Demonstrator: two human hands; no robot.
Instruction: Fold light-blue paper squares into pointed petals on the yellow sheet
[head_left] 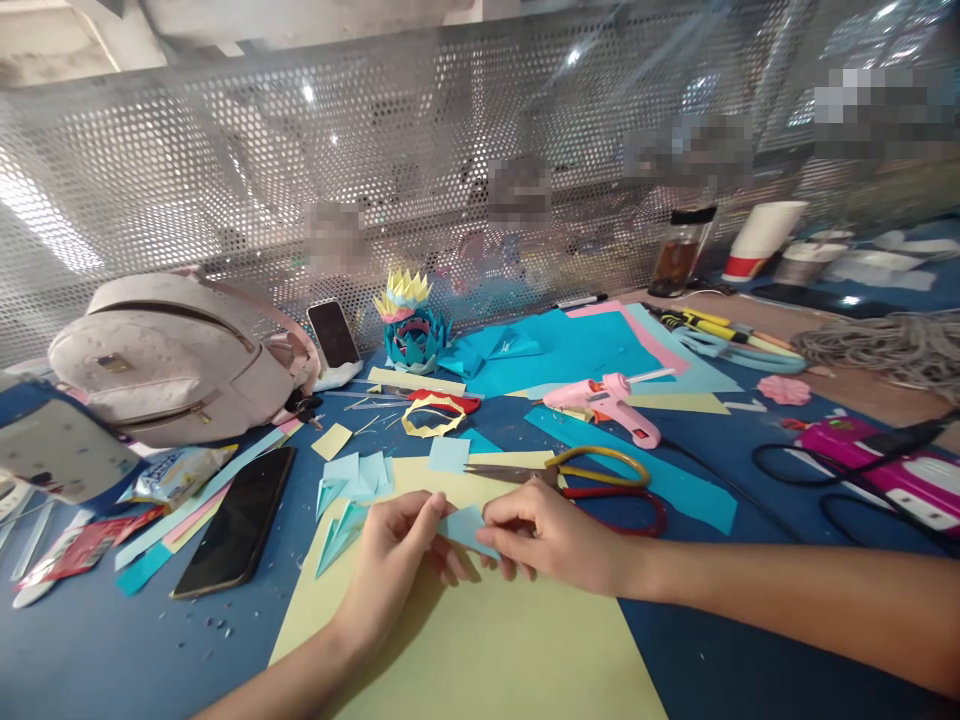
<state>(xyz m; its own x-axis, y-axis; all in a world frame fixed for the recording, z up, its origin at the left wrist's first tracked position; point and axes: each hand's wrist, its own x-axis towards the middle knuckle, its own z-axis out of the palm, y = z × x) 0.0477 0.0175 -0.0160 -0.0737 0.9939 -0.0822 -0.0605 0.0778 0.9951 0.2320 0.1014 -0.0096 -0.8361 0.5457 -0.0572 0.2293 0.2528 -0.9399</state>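
- Head view: small light-blue paper piece (466, 528) sits at lower centre of frame, over the pale-yellow sheet (480, 650).
- Left hand (405, 540) pinches its left end; right hand (536, 530) pinches its right end.
- Step in hand, my read: folding that piece. Folded blue pieces (341, 535) lie just left of the left hand.
- Next move probably calls for edges matched, then a firm thumb crease.
- Scissors (556, 470) lie just beyond the right hand, untouched as far as I can tell.
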